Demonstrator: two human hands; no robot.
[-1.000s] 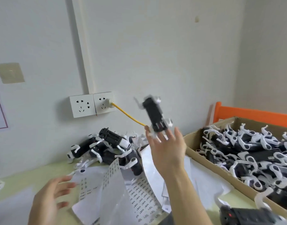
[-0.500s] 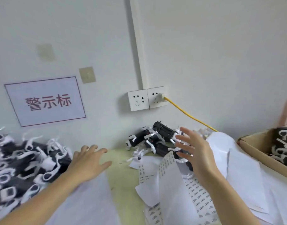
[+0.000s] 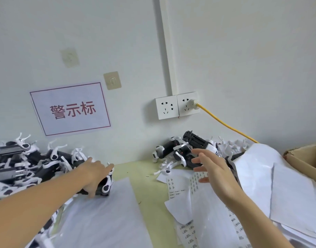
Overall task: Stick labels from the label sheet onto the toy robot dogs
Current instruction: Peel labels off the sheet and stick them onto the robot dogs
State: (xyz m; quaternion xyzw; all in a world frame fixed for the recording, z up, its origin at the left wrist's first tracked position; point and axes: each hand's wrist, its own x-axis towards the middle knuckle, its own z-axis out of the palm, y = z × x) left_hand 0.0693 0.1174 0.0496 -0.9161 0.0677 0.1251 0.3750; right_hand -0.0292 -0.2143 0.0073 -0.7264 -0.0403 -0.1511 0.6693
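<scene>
A heap of black-and-white toy robot dogs lies at the left. My left hand reaches onto the heap's right edge and grips one toy robot dog, thumb on its near side, fingers over its top. My right hand hovers with fingers spread and holds nothing, above the label sheets, which are crumpled white paper with rows of small printed labels. A smaller pile of toy dogs sits against the wall just beyond that hand.
A cardboard box stands at the right edge, with loose white paper draped beside it. A yellow cable runs from the wall sockets. A translucent white sheet covers the green table in front.
The view swung left, away from the box. A toy dog that was in the air above my right hand is gone from it. My left hand reached onto the left heap and took hold of a dog.
</scene>
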